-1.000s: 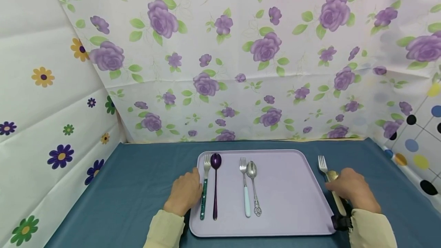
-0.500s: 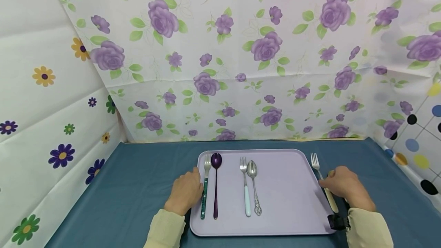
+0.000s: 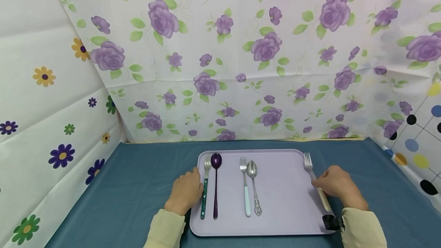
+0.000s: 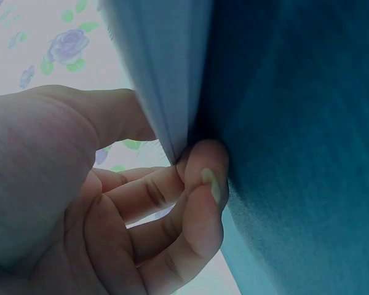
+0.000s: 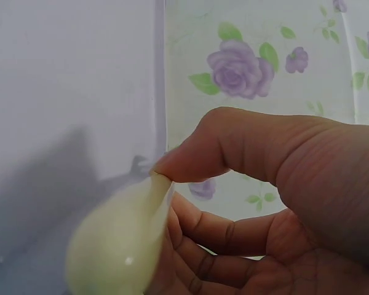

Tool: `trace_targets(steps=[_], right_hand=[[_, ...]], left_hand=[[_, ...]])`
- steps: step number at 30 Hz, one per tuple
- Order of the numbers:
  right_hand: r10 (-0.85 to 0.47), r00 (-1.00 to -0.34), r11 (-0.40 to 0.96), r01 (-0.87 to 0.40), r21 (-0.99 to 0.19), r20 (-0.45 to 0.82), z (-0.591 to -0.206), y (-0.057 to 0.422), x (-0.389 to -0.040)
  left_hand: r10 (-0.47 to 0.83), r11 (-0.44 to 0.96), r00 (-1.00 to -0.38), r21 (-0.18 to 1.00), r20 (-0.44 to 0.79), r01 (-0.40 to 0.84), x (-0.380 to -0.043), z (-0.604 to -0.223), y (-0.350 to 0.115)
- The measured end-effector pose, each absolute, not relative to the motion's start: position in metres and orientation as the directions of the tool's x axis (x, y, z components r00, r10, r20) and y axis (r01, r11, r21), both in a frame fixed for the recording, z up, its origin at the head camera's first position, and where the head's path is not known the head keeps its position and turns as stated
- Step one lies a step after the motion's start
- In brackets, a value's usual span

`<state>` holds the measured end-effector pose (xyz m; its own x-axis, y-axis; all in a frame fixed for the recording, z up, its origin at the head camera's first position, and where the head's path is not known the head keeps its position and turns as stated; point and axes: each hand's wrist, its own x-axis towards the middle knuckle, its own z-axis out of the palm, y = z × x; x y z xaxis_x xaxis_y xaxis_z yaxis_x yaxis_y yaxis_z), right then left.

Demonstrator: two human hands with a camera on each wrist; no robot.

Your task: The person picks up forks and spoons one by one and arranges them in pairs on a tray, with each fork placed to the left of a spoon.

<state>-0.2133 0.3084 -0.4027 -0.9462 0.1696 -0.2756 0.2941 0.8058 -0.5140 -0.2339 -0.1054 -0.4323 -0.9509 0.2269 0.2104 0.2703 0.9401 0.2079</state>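
Note:
A pale lilac tray (image 3: 286, 194) lies on the blue-green cloth. My left hand (image 3: 185, 190) grips its left rim, with the fingertips curled under the edge in the left wrist view. My right hand (image 3: 339, 186) pinches a fork (image 3: 308, 162) by its cream handle (image 5: 111, 246), above the tray's right rim. The fork's tines point away from me. On the tray's left side lie a green-handled fork (image 3: 204, 198) and a purple spoon (image 3: 216, 160). Near the middle are a mint-handled fork (image 3: 247, 202) and an ornate silver spoon (image 3: 252, 169). The gold spoon seen earlier is hidden.
A blue-green cloth (image 3: 138, 186) covers the table around the tray. Behind it rises a backdrop with purple flowers (image 3: 267, 47). A flower-printed sheet (image 3: 43, 102) stands at the left, and a dotted one (image 3: 420, 141) at the right.
My right hand has moved left with the cream-handled fork, from beside the tray to over its right rim. The gold spoon has gone out of sight by the hand. My left hand stays put.

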Motion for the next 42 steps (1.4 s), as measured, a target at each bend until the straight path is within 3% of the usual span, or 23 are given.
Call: trace_targets(steps=[42], right_hand=[[0.177,-0.973,0.826,0.227,-0.516,-0.145,-0.409,0.259,-0.218]], left_hand=[[0.219,0.942,-0.959,0.219,0.178,0.255,-0.237,-0.433,-0.105]])
